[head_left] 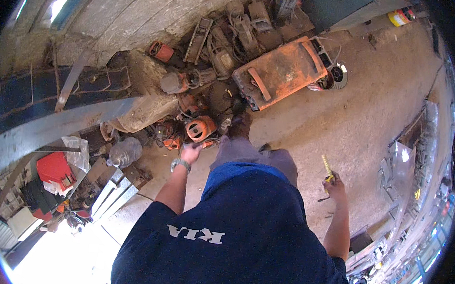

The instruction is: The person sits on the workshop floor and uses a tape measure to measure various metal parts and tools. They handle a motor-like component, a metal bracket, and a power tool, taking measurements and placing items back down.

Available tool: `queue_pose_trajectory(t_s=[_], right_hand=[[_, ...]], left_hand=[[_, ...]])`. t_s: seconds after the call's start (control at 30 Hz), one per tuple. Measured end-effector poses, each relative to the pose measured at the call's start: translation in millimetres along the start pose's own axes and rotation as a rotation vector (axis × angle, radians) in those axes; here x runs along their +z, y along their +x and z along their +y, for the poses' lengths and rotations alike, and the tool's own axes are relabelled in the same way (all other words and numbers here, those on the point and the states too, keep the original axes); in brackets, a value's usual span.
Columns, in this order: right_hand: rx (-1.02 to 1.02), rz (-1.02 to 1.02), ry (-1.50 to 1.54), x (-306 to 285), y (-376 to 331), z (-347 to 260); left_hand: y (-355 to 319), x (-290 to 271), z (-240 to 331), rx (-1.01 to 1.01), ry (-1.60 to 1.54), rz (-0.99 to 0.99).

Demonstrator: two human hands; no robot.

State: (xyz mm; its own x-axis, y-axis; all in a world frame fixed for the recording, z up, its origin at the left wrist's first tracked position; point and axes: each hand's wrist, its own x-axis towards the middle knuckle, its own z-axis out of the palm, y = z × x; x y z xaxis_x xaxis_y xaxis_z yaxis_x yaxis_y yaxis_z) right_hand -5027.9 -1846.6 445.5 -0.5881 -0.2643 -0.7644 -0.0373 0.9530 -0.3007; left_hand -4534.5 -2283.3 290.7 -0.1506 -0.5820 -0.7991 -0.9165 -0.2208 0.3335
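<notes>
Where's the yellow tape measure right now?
In the head view, the yellow tape measure is held up in the right hand, right of the person's legs and over the bare concrete floor, its blade sticking out.

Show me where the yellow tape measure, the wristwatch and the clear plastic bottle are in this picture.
yellow tape measure (327, 168), head view, on the extended yellow blade above the right hand.
wristwatch (180, 164), head view, on the band at the left wrist.
clear plastic bottle (125, 152), head view, on its body.
</notes>
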Motion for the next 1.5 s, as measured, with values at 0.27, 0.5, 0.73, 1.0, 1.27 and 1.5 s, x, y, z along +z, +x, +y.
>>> queue_pose_trajectory(t_s=[0.27, 0.5, 0.73, 1.0, 1.27, 1.5], right_hand=[[0.092, -0.126, -0.189, 5.7, 32.3, -18.3], [0.027, -0.091, -0.27, -39.4, 124.5, -72.6], [0.04, -0.118, -0.227, -57.4, 169.5, -141.6], [0.238, -0.112, -0.108, -0.9, 145.1, -134.6], [0.506, -0.294, -0.059, 57.6, 89.4, -96.6], [0.631, -0.218, 0.289, 77.5, 89.4, -148.2]], left_hand=[[37.3, -80.6, 128.5, 0.105, -0.36, 0.088], [20.0, -52.6, 145.0, 0.053, -0.225, 0.252], [100.7, -71.8, 204.7, 0.172, -0.068, 0.462], [371.4, -109.5, 274.7, 0.145, 0.118, 0.426], [555.3, -136.1, 302.5, 0.101, 0.394, 0.535], [622.3, -131.2, 302.6, 0.17, 0.505, 0.484]])
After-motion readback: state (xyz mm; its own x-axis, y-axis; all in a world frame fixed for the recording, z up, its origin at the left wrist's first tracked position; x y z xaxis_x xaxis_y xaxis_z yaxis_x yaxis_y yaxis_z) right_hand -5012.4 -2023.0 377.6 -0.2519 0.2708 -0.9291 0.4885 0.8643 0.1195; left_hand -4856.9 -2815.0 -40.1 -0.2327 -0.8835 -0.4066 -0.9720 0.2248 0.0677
